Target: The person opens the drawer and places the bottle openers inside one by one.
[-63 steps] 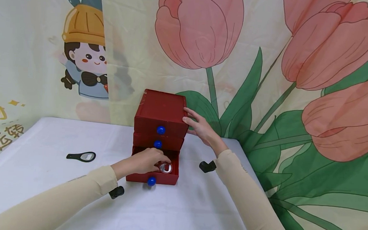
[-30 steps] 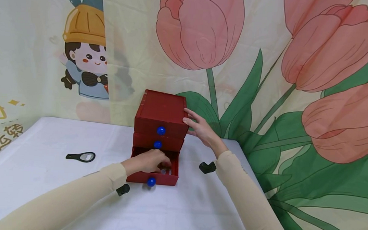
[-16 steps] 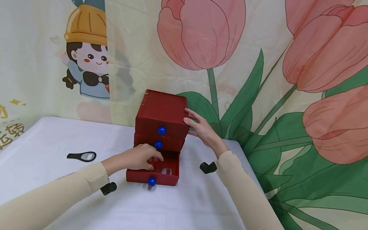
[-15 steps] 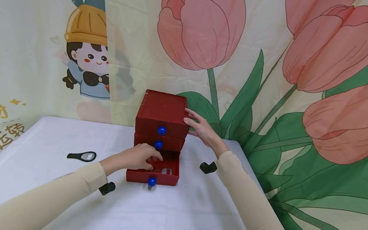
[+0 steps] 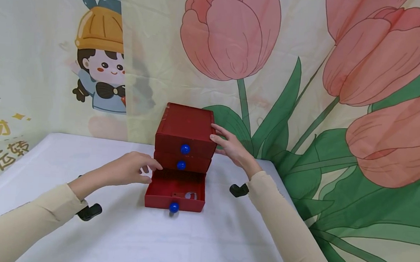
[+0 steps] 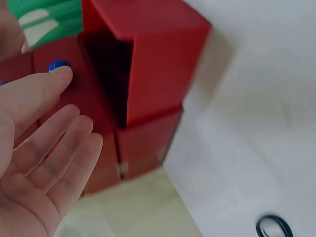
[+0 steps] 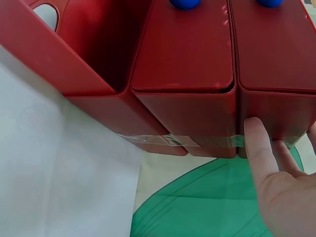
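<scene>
A red cabinet [image 5: 187, 122] with blue round knobs stands on the white table, its bottom drawer [image 5: 157, 202] pulled out and the upper two closed. Inside that drawer lies a red flat tool with an oval silvery head, which looks like a bottle opener [image 5: 191, 195]. My left hand [image 5: 132, 168] hovers just left of the drawer, fingers relaxed and holding nothing; the left wrist view shows its bare palm [image 6: 29, 197]. With straight fingers, my right hand [image 5: 232, 148] rests against the cabinet's upper right side, as the right wrist view also shows.
A similar tool in black, apparently a bottle opener [image 5: 93, 178], lies on the table [image 5: 177, 243] to the left. Behind the table hangs a cloth backdrop [image 5: 154, 46] with printed tulips and a cartoon figure. Black wrist cameras [image 5: 89, 212] stick out below both cuffs.
My left hand has let go of the red bottle opener inside the bottom drawer and moved out leftward. The right hand has stayed on the cabinet's side.
</scene>
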{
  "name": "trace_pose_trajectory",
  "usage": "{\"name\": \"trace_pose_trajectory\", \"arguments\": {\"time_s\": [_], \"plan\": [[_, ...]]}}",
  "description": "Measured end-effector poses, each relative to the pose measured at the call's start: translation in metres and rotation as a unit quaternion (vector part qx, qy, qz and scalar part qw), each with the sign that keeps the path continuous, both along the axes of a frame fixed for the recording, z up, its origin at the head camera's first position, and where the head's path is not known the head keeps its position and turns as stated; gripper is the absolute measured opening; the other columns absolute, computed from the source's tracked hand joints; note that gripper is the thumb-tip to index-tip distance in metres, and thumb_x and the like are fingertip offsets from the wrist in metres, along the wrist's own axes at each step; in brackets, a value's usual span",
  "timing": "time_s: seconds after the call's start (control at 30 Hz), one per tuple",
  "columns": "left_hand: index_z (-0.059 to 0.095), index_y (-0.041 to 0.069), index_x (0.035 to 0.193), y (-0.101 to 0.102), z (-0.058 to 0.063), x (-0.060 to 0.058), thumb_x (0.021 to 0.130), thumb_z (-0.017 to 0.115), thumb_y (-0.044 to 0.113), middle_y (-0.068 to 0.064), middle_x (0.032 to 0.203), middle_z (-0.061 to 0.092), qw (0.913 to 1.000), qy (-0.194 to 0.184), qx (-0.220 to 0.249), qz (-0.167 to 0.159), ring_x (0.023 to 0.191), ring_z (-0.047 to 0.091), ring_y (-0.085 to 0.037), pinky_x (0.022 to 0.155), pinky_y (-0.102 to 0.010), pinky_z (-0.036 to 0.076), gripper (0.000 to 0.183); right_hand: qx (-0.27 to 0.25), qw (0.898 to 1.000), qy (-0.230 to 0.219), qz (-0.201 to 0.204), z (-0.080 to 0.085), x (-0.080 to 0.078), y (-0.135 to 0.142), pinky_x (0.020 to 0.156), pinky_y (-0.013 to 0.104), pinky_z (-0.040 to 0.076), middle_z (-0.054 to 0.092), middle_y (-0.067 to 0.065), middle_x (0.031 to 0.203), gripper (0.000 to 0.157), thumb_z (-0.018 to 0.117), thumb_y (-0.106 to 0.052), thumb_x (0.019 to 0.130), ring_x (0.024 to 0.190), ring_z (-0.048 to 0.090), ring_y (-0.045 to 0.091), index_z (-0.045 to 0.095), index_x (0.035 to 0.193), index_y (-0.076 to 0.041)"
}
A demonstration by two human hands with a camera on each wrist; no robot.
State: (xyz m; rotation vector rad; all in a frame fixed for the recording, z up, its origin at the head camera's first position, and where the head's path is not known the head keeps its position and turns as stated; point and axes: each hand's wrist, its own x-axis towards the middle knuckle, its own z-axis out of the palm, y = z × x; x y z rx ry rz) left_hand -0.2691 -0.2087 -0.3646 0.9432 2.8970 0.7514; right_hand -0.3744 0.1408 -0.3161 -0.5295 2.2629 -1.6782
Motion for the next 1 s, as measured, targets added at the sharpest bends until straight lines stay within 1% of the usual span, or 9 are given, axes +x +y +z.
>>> {"name": "trace_pose_trajectory", "arguments": {"time_s": [0.1, 0.17, 0.3, 0.43, 0.53, 0.67, 0.8, 0.9, 1.0], "plan": [[0.074, 0.014, 0.133, -0.020, 0.003, 0.002, 0.085, 0.091, 0.019, -0.006, 0.119, 0.075, 0.9995, -0.008, -0.001, 0.029, 0.100, 0.071, -0.022, 0.078, -0.035, 0.065, 0.051, 0.005, 1.000, 0.002, 0.003, 0.001, 0.000, 0.000, 0.115, 0.054, 0.049, 0.033, 0.008, 0.167, 0.063, 0.060, -0.034, 0.109, 0.148, 0.045, 0.035, 0.034, 0.167, -0.030], [0.074, 0.014, 0.133, -0.034, 0.003, 0.002, 0.085, 0.091, 0.021, -0.005, 0.117, 0.075, 0.9989, -0.008, -0.004, 0.045, 0.099, 0.071, -0.022, 0.078, -0.036, 0.065, 0.050, 0.011, 1.000, 0.004, 0.003, 0.002, 0.000, 0.001, 0.114, 0.054, 0.049, 0.033, 0.009, 0.167, 0.064, 0.060, -0.033, 0.109, 0.147, 0.046, 0.034, 0.035, 0.167, -0.029], [0.074, 0.013, 0.131, -0.062, -0.003, 0.001, 0.086, 0.090, 0.021, -0.003, 0.114, 0.075, 0.9980, -0.001, -0.013, 0.061, 0.097, 0.071, -0.021, 0.077, -0.037, 0.065, 0.048, 0.015, 1.000, 0.002, -0.004, 0.003, -0.001, 0.002, 0.113, 0.053, 0.050, 0.034, 0.008, 0.166, 0.063, 0.062, -0.031, 0.108, 0.145, 0.047, 0.033, 0.037, 0.166, -0.030], [0.074, 0.013, 0.132, -0.089, -0.011, 0.000, 0.087, 0.090, 0.021, 0.000, 0.112, 0.076, 0.9963, -0.007, -0.029, 0.080, 0.096, 0.072, -0.020, 0.077, -0.035, 0.063, 0.049, 0.009, 1.000, -0.007, -0.002, 0.004, -0.002, 0.004, 0.115, 0.056, 0.048, 0.032, 0.009, 0.168, 0.064, 0.061, -0.030, 0.109, 0.146, 0.047, 0.035, 0.035, 0.167, -0.028], [0.073, 0.013, 0.133, -0.107, -0.018, 0.000, 0.087, 0.090, 0.022, 0.001, 0.112, 0.075, 0.9953, -0.013, -0.036, 0.089, 0.097, 0.071, -0.018, 0.078, -0.033, 0.061, 0.050, 0.007, 1.000, -0.010, 0.001, 0.005, -0.002, 0.004, 0.117, 0.057, 0.046, 0.029, 0.010, 0.170, 0.064, 0.061, -0.030, 0.109, 0.146, 0.046, 0.038, 0.034, 0.168, -0.027], [0.071, 0.013, 0.134, -0.128, -0.026, 0.001, 0.087, 0.089, 0.024, 0.003, 0.114, 0.074, 0.9953, -0.012, -0.034, 0.089, 0.099, 0.071, -0.018, 0.080, -0.032, 0.060, 0.052, 0.009, 1.000, -0.012, 0.001, 0.006, -0.001, 0.004, 0.116, 0.056, 0.047, 0.029, 0.010, 0.170, 0.064, 0.061, -0.031, 0.109, 0.146, 0.047, 0.037, 0.035, 0.167, -0.028], [0.071, 0.015, 0.134, -0.143, -0.034, 0.000, 0.087, 0.090, 0.027, 0.004, 0.115, 0.074, 0.9953, -0.008, -0.035, 0.090, 0.101, 0.070, -0.018, 0.083, -0.033, 0.060, 0.052, 0.013, 1.000, -0.011, 0.001, 0.007, -0.001, 0.003, 0.115, 0.054, 0.049, 0.031, 0.009, 0.169, 0.064, 0.061, -0.031, 0.109, 0.145, 0.048, 0.036, 0.035, 0.167, -0.028], [0.071, 0.014, 0.135, -0.151, -0.040, -0.002, 0.086, 0.090, 0.027, 0.001, 0.117, 0.075, 0.9951, -0.012, -0.040, 0.090, 0.102, 0.070, -0.020, 0.084, -0.037, 0.061, 0.054, 0.015, 1.000, -0.010, 0.000, 0.007, -0.002, 0.001, 0.114, 0.052, 0.050, 0.032, 0.008, 0.168, 0.063, 0.061, -0.031, 0.109, 0.145, 0.048, 0.034, 0.035, 0.167, -0.029], [0.070, 0.012, 0.136, -0.159, -0.047, -0.004, 0.085, 0.091, 0.026, -0.002, 0.119, 0.075, 0.9948, -0.014, -0.045, 0.090, 0.103, 0.070, -0.021, 0.084, -0.037, 0.060, 0.057, 0.016, 1.000, -0.008, -0.001, 0.006, -0.002, 0.000, 0.114, 0.052, 0.050, 0.033, 0.007, 0.167, 0.063, 0.061, -0.031, 0.109, 0.146, 0.047, 0.032, 0.036, 0.166, -0.029]]}}
